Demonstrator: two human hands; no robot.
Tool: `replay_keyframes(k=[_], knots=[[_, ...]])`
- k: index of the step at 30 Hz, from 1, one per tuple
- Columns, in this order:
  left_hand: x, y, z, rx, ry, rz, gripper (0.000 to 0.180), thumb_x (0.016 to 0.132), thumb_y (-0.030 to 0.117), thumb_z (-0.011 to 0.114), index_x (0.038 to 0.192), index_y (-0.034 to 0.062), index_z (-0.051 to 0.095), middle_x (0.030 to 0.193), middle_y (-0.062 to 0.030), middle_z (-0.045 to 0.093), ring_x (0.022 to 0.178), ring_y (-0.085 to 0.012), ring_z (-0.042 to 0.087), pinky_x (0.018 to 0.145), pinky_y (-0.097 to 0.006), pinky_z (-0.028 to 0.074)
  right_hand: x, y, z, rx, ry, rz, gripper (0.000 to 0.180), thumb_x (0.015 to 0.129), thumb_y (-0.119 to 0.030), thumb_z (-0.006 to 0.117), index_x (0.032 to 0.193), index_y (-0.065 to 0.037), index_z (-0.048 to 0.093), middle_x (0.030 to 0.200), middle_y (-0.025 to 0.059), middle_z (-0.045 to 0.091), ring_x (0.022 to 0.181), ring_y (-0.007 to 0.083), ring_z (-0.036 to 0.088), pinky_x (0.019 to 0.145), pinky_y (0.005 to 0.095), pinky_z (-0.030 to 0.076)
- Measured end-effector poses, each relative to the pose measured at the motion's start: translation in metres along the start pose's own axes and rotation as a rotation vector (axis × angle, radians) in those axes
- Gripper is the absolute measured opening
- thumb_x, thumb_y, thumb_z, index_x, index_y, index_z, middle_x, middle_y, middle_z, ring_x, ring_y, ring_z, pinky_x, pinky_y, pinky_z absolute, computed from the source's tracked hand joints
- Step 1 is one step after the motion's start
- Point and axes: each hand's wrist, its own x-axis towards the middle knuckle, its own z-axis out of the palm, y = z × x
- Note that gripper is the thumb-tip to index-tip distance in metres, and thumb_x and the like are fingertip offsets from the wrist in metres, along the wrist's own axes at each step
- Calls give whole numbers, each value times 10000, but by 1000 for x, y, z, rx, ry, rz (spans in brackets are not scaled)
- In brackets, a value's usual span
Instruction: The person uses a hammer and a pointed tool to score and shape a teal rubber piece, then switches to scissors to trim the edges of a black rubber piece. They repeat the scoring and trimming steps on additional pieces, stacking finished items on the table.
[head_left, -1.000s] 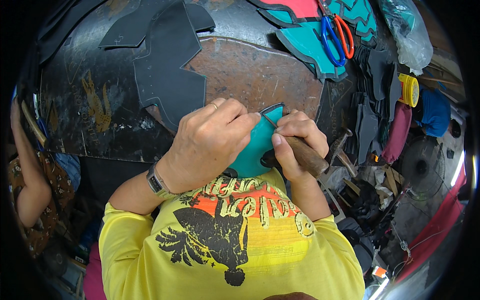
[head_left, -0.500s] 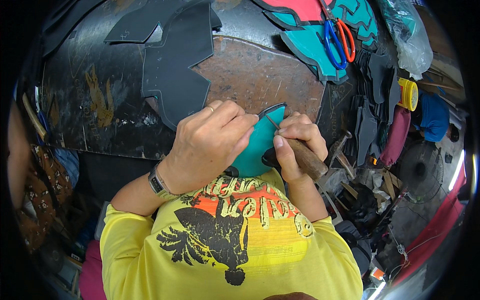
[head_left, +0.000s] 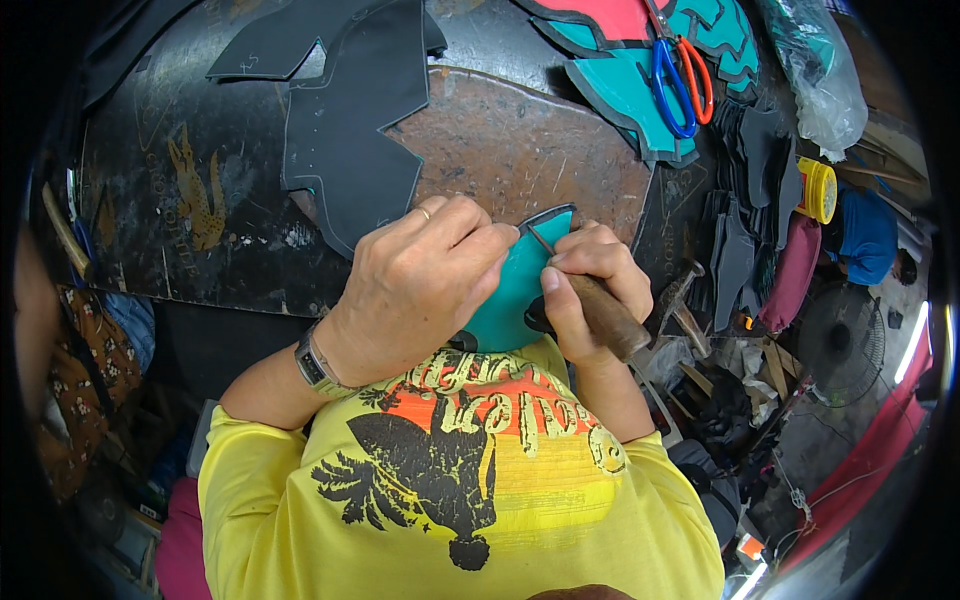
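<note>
My left hand (head_left: 415,270) is closed in a pinch at the black-bordered edge of a teal sheet piece (head_left: 512,295). The piece rests against the table's near side, its pointed corner facing away from me. My right hand (head_left: 603,265) is wrapped round the wooden handle of an awl (head_left: 612,322). The awl's thin metal shaft slants up and left across the teal, its tip close to the black border. Whether the tip touches the border is too small to tell. A small dark thing (head_left: 538,316) shows beside my right thumb, partly hidden.
A worn brown board (head_left: 530,130) lies on the black table, with dark grey cut sheets (head_left: 350,140) at its left. Scissors (head_left: 662,90) rest on teal pieces at the far right. A hammer (head_left: 682,295), stacked dark pieces (head_left: 735,235) and a yellow tub (head_left: 817,190) stand nearer right.
My right hand and the awl have shifted very slightly to the left. My left hand stays almost where it was, still pinching the teal piece's edge.
</note>
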Motion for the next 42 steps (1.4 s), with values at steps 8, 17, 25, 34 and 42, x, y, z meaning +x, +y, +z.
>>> replay_keyframes(k=[8, 17, 25, 34, 42], knots=[[1, 0, 1, -17, 17, -6, 223, 791, 55, 764, 1005, 60, 705, 874, -52, 600, 842, -227, 662, 716, -341, 568, 0, -1, 4, 75, 54, -7, 172, 735, 44, 720, 862, -3, 613, 745, 132, 623, 637, 249, 610, 609, 348, 490], [0, 2, 1, -37, 37, -35, 209, 785, 18, 782, 988, 55, 747, 869, -60, 667, 813, -249, 679, 695, -355, 556, -3, 4, 0, 114, 34, 23, 152, 766, 12, 733, 866, -7, 620, 755, 117, 641, 651, 215, 625, 630, 322, 490], [1, 3, 1, -3, 32, -37, 206, 780, 46, 778, 978, 63, 721, 912, -52, 622, 847, -229, 662, 709, -343, 560, 1, -5, 4, -41, -45, -13, 139, 782, 10, 710, 860, 4, 595, 761, 127, 619, 677, 217, 603, 686, 354, 485], [-4, 7, -1, -47, 85, -95, 235, 738, 34, 819, 963, 53, 756, 960, -50, 641, 799, -209, 626, 696, -336, 527, 1, -2, 0, 115, 32, 23, 143, 751, 13, 722, 857, 9, 627, 739, 135, 631, 634, 242, 627, 602, 331, 504], [-6, 5, 5, -42, 121, -74, 230, 734, 20, 819, 956, 57, 773, 932, -37, 656, 789, -200, 629, 678, -325, 528, -4, 2, -1, 33, -16, -38, 160, 752, 43, 733, 869, 9, 629, 744, 132, 639, 652, 222, 637, 610, 322, 502]])
